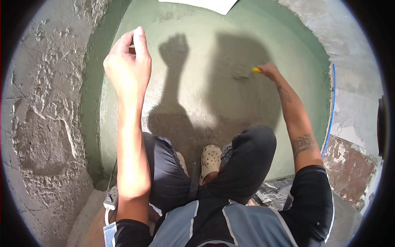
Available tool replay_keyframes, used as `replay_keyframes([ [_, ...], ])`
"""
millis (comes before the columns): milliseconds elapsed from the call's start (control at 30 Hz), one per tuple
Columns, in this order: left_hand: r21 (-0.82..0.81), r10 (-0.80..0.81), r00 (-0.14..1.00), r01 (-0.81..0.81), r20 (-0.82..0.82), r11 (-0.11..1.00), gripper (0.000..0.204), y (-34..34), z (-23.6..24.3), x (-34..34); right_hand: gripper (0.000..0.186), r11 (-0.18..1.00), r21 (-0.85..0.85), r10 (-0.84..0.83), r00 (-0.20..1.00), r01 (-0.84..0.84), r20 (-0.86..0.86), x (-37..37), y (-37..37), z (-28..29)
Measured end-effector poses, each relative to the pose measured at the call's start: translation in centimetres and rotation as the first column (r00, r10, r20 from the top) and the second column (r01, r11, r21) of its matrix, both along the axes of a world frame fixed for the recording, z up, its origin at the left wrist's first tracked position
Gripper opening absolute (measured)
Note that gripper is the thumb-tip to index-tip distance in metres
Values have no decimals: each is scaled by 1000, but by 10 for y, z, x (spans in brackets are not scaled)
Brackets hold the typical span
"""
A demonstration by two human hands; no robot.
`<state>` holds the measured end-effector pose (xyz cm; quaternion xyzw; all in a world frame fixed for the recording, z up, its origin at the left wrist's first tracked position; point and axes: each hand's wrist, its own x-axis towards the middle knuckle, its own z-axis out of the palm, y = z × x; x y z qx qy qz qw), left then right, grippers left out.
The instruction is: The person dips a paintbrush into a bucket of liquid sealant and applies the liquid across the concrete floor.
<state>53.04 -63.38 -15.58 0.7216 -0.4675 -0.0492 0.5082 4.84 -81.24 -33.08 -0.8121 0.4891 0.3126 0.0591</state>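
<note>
My right hand [269,70] reaches down to the green-coated floor [197,86] and grips a paintbrush with a yellow handle [256,70]; its bristles [240,75] rest on the wet coating. My left hand [128,66] is raised near the left wall, fingers curled, with a small dark object pinched between thumb and forefinger; what it is I cannot tell. I am squatting, with dark trousers and beige clogs [210,158] on the floor below me.
Rough grey cement wall [41,123] rises on the left, its base painted green. More bare plaster wall stands at the right with a blue line [331,107] along it. A white sheet [205,4] lies at the far edge. A white cable connector [111,199] hangs by my left side.
</note>
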Motion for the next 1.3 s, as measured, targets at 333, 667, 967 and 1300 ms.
replay_keyframes([
  [333,-34,-72,997,72,6,997,26,-3,0,-19,26,810,-283,-474,858,513,199,153,-22,-19],
  [667,31,5,986,-10,167,999,24,-3,-4,-30,33,989,-25,133,809,-145,573,490,153,9],
  [967,-178,55,992,-34,112,983,23,-2,-10,-40,35,959,118,132,772,-259,622,502,187,-36],
  [1300,48,-77,978,69,193,996,21,5,-9,-73,43,969,-140,247,793,-203,557,351,52,-22],
])
